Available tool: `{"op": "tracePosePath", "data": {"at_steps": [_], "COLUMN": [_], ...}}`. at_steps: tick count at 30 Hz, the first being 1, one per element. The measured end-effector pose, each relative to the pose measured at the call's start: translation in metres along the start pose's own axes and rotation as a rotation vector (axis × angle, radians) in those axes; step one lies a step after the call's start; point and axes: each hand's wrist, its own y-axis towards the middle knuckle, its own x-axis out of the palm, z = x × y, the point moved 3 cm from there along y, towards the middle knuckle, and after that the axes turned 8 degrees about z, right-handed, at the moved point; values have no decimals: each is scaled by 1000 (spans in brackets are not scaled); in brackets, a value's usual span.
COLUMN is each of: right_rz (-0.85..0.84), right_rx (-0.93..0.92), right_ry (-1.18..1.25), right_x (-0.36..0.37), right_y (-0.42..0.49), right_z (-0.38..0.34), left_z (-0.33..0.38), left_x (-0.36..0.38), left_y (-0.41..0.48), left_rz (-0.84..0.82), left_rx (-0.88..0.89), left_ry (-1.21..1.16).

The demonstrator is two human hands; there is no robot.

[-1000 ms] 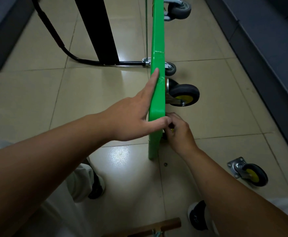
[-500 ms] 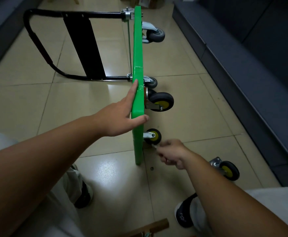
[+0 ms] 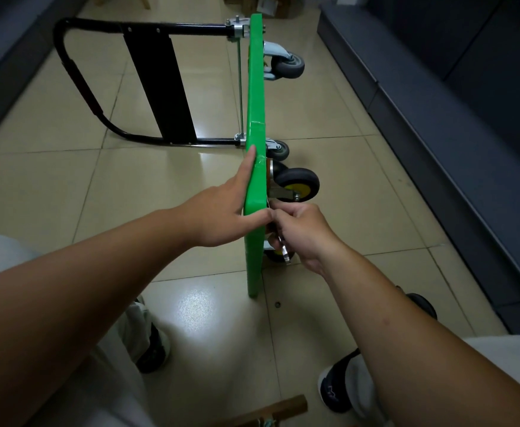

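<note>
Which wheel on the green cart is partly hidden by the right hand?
The lowest wheel, yellow-hubbed, peeking out under the right hand and its tool; the other three lie clear of the hand, farther up the cart.

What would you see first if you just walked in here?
A bright green cart board stands on its edge on the tiled floor. The left hand steadies its top edge, and the right hand grips a shiny metal tool next to a black wheel with a yellow hub.
</note>
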Motion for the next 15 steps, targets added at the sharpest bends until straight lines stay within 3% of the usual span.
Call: {"op": "tracePosePath", "data": {"at_steps": [5,15], "right_rz": [-56,-137], "right_rx": [54,-19], "right_ry": [16,-39], "right_x": [-5,0], "right_y": [5,4], "right_z": [1,-2], "left_z": [1,-4], "left_x": [0,1], "left_y": [1,2], "left_rz": [-10,7], "left_rx": [3,10], "left_ry": [-3,18]}}
